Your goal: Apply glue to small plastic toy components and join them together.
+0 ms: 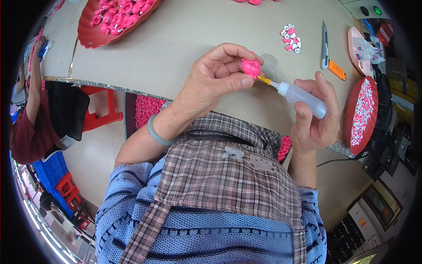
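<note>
Between the thumb and fingers of my left hand is a small round pink plastic figure part with dark print on it. My right hand grips a translucent squeeze bottle with a white collar. Its yellow tip points left and meets the lower edge of the pink part, by my left thumb. Whether any liquid comes out is too small to see. Beyond my hands lies a little heap of pink and white pieces on the table.
A red scalloped bowl of pink parts stands far left. At the right are an orange-handled utility knife, a pink tray with bottles, and a red dish of small pieces. Another person sits at the left near a red stool.
</note>
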`<state>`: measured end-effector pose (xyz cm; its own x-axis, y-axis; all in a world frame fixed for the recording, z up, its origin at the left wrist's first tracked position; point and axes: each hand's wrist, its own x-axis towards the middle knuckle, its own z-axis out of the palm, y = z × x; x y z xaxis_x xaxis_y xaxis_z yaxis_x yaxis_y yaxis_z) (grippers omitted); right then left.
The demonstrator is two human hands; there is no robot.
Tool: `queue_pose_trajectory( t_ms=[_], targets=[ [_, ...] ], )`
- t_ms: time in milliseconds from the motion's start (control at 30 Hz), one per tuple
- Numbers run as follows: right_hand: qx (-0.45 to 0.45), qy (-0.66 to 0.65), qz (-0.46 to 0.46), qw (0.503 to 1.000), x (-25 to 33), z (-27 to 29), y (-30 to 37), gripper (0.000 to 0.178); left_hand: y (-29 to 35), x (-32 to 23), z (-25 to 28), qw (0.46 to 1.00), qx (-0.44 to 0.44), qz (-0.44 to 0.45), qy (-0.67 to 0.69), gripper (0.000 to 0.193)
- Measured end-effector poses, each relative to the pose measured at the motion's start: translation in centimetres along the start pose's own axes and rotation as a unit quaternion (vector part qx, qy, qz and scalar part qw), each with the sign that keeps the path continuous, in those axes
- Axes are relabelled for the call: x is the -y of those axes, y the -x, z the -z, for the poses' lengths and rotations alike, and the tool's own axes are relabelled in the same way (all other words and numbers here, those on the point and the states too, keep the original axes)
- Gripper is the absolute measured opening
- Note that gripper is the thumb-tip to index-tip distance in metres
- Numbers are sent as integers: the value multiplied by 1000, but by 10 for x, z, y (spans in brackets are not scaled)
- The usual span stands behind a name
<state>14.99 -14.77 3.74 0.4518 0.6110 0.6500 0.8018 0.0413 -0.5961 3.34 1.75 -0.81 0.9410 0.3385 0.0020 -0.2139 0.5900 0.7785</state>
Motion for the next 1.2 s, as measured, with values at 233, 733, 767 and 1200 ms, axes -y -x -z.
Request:
queue_pose_trajectory(
  t_ms=[233, 733, 767, 1200],
  targets=[
    [7, 13, 8, 1000, 1, 1, 0, 53, 0, 1, 0, 1000, -3, -1, 5, 35],
    [-63, -179, -121, 974, -5, 0, 3, 49, -1, -2, 0, 1000, 8, -10, 6, 38],
    [-78, -287, -196, 934, -1, 1, 1, 44, -1, -3, -1, 1000, 9, -10, 7, 38],
    [-10, -440, -394, 807, -15, -20, 4, 37, 0, -4, -2, 999, 22, -5, -25, 36]
  ],
)
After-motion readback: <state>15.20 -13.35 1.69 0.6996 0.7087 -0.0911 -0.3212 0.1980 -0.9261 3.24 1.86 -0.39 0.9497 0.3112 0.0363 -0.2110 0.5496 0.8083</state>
